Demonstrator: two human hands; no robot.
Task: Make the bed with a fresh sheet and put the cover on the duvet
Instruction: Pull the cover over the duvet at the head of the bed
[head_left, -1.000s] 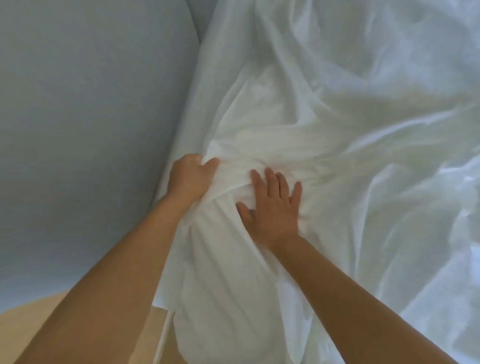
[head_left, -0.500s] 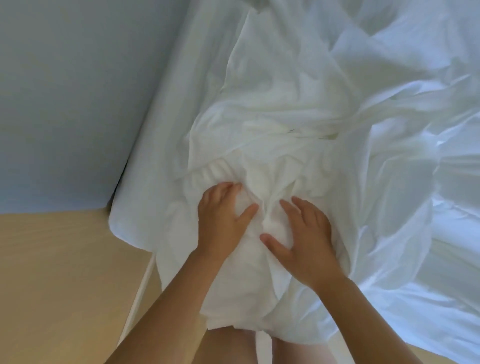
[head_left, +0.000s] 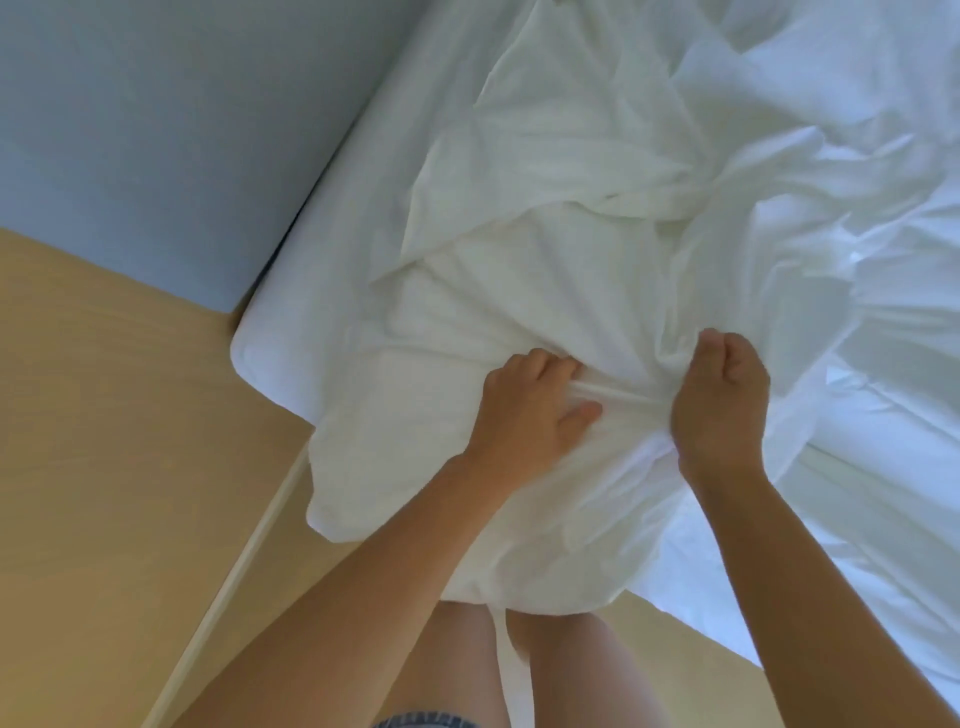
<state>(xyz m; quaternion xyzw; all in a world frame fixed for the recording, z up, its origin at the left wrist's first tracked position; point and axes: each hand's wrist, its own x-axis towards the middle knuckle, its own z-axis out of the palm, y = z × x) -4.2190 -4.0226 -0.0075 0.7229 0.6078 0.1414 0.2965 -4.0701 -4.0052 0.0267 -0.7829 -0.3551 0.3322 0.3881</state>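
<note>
Fig. Duvet cover bunched over the near bed corner.
Left hand pinching a fold; right hand fisted on gathered cloth. Soft, light, limp; likely best gripped at seams or corners.

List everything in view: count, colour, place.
duvet cover: 1, white, bunched over the bed's near corner
mattress: 1, white-sheeted, beside the wall
wall: 1, blue-grey, upper left
floor: 1, light wood, left and bottom
strip: 1, white, slanting across the floor
shorts: 1, denim blue, bottom edge
legs: 2, bare, below the hanging cover
left hand: 1, grips a fold of the cover
right hand: 1, grips bunched cover
</note>
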